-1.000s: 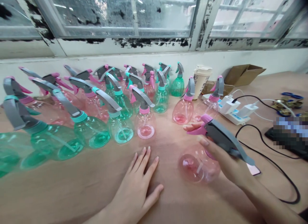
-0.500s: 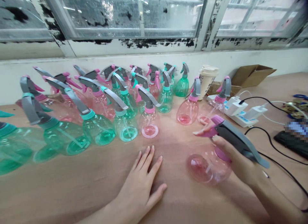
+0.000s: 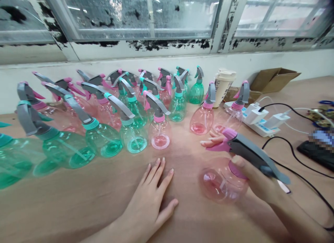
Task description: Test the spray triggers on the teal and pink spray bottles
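A pink spray bottle [image 3: 224, 182] with a grey and pink trigger head is gripped by my right hand [image 3: 247, 170]. Its neck lies against my palm, my thumb crosses it and my fingertips show beyond the pink trigger. The bottle tilts, its base turned toward the left. My left hand [image 3: 152, 194] rests flat on the wooden table with fingers spread, holding nothing. Just beyond its fingertips stand a pink spray bottle [image 3: 159, 131] and a green spray bottle [image 3: 133, 136]. Another pink spray bottle [image 3: 201, 119] stands behind the held one.
Several green and pink spray bottles line the left and back of the table. A paper cup [image 3: 223, 86], an open cardboard box [image 3: 273, 81] and a power strip [image 3: 263, 126] with white chargers sit at the right. Black cables [image 3: 292, 159] run beside my right arm. Windows rise behind.
My right hand has shifted slightly left with the pink spray bottle, which has turned a little. My left hand stays flat on the table. The whole view has moved slightly.
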A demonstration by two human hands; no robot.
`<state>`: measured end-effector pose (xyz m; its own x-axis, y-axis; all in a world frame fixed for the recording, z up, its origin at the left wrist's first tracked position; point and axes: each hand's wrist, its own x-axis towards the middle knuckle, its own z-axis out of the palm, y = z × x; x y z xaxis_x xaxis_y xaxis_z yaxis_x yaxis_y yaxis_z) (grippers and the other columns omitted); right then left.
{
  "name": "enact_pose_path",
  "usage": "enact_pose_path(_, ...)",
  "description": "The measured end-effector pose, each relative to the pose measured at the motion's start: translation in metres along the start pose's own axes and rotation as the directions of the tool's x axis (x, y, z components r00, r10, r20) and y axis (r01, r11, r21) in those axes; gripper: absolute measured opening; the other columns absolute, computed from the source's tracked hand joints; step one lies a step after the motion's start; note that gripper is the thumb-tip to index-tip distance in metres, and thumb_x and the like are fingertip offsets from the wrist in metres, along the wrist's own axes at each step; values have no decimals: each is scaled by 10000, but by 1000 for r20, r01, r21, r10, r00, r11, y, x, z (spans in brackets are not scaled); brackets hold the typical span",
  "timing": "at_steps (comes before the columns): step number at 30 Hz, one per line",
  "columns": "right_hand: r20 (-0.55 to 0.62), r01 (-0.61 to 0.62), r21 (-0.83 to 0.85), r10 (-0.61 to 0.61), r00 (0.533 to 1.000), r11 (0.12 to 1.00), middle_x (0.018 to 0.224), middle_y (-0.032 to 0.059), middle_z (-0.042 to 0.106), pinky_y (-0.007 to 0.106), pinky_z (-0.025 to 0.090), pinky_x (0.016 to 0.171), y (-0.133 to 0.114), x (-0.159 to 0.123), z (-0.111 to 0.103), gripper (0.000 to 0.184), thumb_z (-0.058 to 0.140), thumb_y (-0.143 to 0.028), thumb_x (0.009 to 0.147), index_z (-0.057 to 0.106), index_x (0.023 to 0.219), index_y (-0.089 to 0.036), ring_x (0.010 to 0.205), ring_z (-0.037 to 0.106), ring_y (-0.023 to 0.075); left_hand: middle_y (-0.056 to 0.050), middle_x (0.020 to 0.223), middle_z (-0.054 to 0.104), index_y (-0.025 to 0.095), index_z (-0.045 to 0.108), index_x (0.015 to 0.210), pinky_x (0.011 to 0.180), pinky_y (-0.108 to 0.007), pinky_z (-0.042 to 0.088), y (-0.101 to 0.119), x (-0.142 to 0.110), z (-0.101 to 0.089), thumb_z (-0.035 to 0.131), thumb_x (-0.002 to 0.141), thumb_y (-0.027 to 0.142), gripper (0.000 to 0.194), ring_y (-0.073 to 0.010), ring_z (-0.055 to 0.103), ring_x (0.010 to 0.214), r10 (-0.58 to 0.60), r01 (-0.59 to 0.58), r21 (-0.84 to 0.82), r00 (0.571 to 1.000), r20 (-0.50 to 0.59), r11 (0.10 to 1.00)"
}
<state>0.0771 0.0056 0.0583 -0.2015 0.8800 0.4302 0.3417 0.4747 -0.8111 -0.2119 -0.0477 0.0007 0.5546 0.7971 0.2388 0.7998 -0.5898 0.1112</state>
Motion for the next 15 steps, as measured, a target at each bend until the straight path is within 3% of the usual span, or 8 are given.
enact_pose_path(8, -86, -35, -101, 26, 996, 994, 713, 8, 727, 407, 598, 722, -3, -6, 4, 191, 658, -467, 836, 713, 944, -319, 788, 716, 280, -141, 1596, 231, 179, 402, 1474, 1121, -564, 306, 0, 2, -3, 513, 952, 413, 583, -359, 257, 1440, 0, 0, 2, 1000, 5, 1000)
enact_pose_path(15, 25, -2, -44, 3, 1000, 999, 847, 28, 751, 403, 573, 819, -12, 1, 7, 274, 695, -407, 824, 711, 1065, -279, 878, 718, 265, -179, 1573, 275, 155, 417, 1465, 1093, -579, 343, 2, 5, -9, 521, 957, 415, 581, -373, 286, 1426, 1, -1, 12, 999, 54, 1000)
